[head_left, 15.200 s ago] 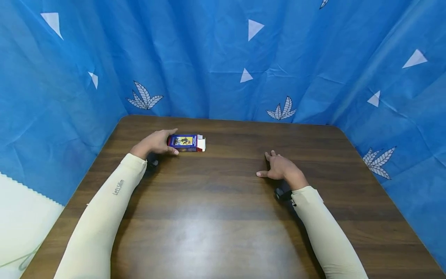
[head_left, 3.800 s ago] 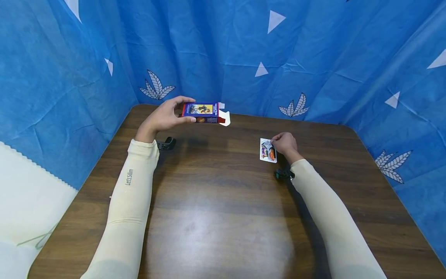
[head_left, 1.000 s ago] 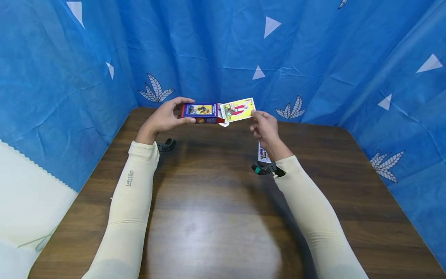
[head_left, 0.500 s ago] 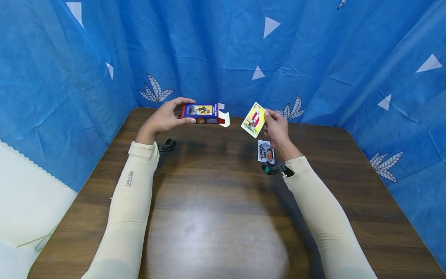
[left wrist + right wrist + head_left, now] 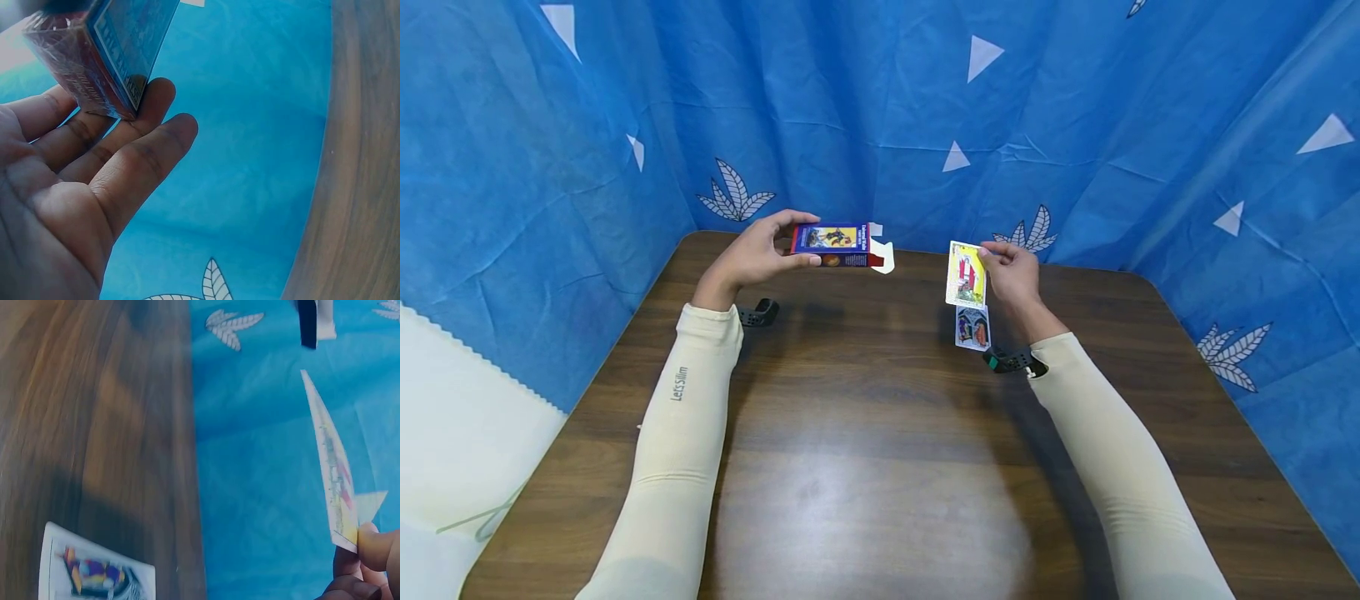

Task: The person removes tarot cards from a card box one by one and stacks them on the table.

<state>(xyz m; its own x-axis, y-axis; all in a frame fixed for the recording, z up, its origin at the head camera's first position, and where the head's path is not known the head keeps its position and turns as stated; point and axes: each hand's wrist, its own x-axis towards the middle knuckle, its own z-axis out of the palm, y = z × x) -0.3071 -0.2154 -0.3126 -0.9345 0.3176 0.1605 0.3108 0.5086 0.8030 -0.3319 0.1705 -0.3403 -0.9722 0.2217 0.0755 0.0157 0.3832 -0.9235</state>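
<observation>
Above the table's back left part, my left hand (image 5: 752, 254) grips a blue and red card box (image 5: 835, 238) by its left end. The box's white end flap (image 5: 882, 255) hangs loose on the right. In the left wrist view, the fingers hold the box's lower corner (image 5: 81, 69). My right hand (image 5: 1017, 275) pinches a yellow-faced tarot card (image 5: 966, 275) between thumb and finger, in the air. Seen from the right wrist, that card (image 5: 334, 469) is almost edge-on. A second card (image 5: 973, 328) lies face up on the table, just below the held one in view.
The brown wooden table (image 5: 865, 467) carries a bright glare near the front. Behind it and at the sides hangs a blue curtain (image 5: 820, 100) with white triangles and leaf prints. Pale cloth (image 5: 467, 467) is at the left edge.
The yellow card has come out of the box and swung right and down to a nearly upright position above the lying card. The left hand and box have stayed in place.
</observation>
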